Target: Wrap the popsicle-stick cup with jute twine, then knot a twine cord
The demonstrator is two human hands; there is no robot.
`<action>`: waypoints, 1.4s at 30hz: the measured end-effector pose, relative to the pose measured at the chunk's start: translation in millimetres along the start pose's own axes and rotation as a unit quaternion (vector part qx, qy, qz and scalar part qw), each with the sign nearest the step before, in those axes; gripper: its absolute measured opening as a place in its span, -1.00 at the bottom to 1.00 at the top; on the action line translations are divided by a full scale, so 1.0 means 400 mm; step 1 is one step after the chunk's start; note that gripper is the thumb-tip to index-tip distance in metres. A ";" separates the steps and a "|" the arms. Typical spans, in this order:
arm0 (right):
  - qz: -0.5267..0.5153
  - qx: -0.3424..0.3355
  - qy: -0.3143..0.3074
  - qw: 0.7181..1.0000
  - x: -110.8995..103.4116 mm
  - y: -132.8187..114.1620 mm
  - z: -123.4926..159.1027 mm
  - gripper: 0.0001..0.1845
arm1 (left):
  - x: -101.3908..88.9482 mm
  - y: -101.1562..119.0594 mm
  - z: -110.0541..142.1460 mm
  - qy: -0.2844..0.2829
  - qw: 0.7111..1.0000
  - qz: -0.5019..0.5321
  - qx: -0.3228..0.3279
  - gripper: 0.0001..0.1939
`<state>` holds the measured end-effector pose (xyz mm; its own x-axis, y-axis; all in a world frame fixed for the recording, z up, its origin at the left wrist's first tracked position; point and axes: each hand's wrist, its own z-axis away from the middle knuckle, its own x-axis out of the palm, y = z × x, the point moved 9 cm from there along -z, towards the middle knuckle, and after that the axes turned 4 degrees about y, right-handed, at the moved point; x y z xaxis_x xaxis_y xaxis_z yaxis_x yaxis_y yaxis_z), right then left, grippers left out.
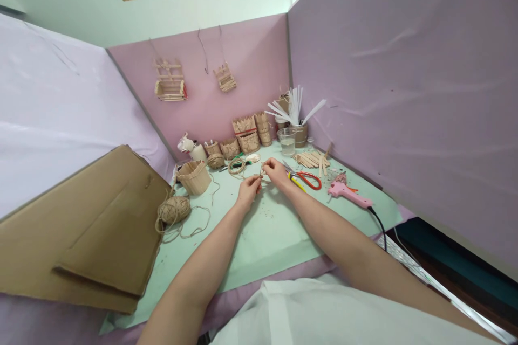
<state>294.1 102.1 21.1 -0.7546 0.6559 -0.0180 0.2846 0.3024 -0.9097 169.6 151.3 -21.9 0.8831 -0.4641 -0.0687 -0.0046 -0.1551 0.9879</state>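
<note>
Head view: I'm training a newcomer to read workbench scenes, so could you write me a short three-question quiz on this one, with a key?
1. Multiple choice. Which tool lies to the right of the red-handled scissors?
a) a hammer
b) a pink glue gun
c) a soup ladle

2. True or false? The left hand and right hand are close together at a thin tan strand.

3. Count. How many stick-built pieces hang against the pink back panel?

Key: 1. b; 2. True; 3. Two.
</note>
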 end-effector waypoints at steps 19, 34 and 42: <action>-0.141 0.187 -0.204 0.951 0.110 0.084 0.051 -0.77 | -0.002 -0.006 -0.016 -0.006 0.998 -0.039 0.040 -0.70; -0.154 0.238 -0.018 0.959 0.038 0.159 0.007 -0.80 | 0.045 0.033 0.014 -0.062 0.993 -0.062 0.079 -0.76; -0.082 0.216 0.010 0.973 0.021 0.159 0.008 -0.81 | 0.036 0.034 0.008 -0.047 0.994 -0.048 0.084 -0.75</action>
<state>303.8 124.7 -38.4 -0.7562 0.6376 0.1467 -0.1180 0.0876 -0.9891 180.8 139.6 -10.0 0.8361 -0.5175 -0.1821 -0.0072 -0.3424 0.9395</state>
